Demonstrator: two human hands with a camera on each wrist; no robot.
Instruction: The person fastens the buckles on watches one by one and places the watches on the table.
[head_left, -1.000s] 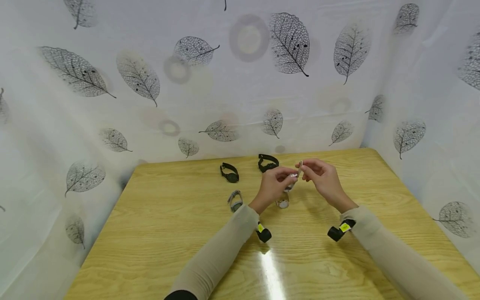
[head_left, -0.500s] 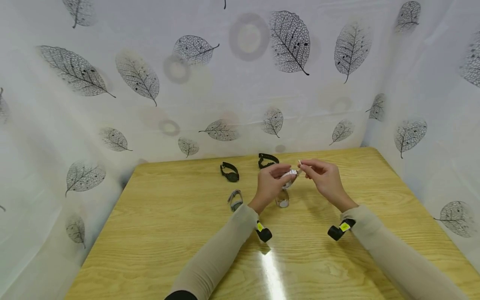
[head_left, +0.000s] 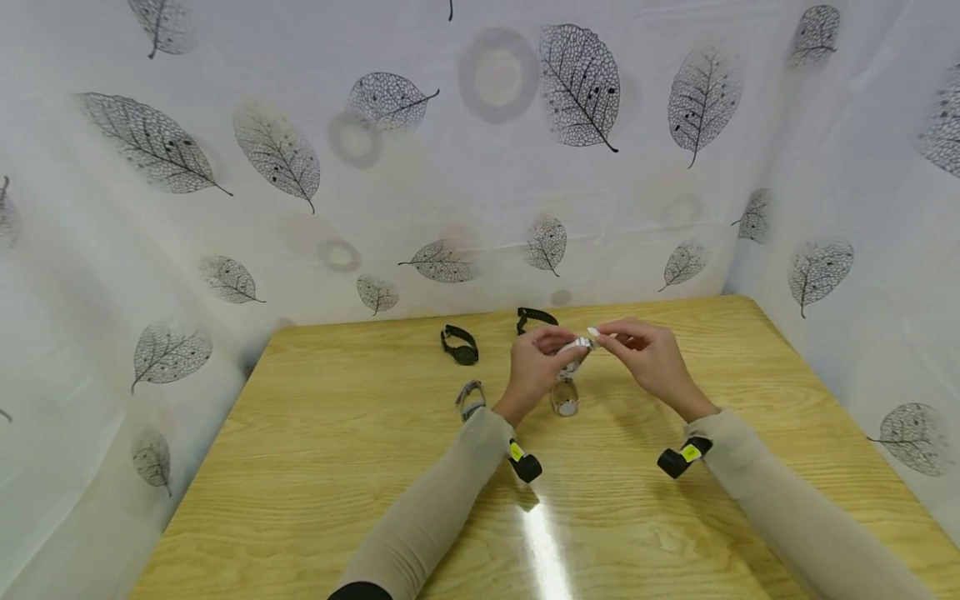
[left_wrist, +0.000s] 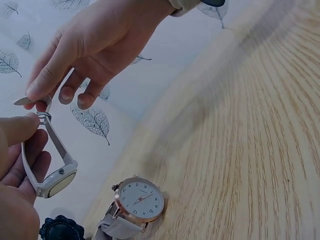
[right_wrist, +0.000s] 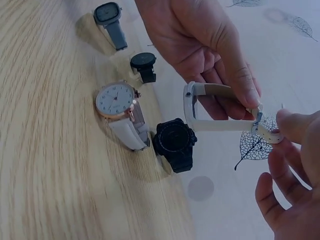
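Note:
A white wristwatch (left_wrist: 59,179) hangs above the table between the hands, its strap joined in a loop at the buckle (right_wrist: 257,120). My left hand (head_left: 534,367) pinches the strap beside the buckle with thumb and fingers. On the other side, my right hand (head_left: 652,358) pinches the free strap end (head_left: 593,332), which sticks out past the buckle; the remaining fingers are loosely bent. Below them a rose-gold watch (left_wrist: 141,199) with a white dial and pale strap lies on the table. Behind the left hand, a chunky black watch (right_wrist: 175,139) is partly hidden in the head view.
A slim black watch (head_left: 461,348) and a grey watch (head_left: 471,402) lie left of the hands on the wooden table (head_left: 315,483). A leaf-printed white curtain (head_left: 480,167) surrounds the table's back and sides.
My left hand has shifted slightly left with the watch. The strap end at the right fingers has gone from upright to tilted flatter, and more of the rose-gold watch shows.

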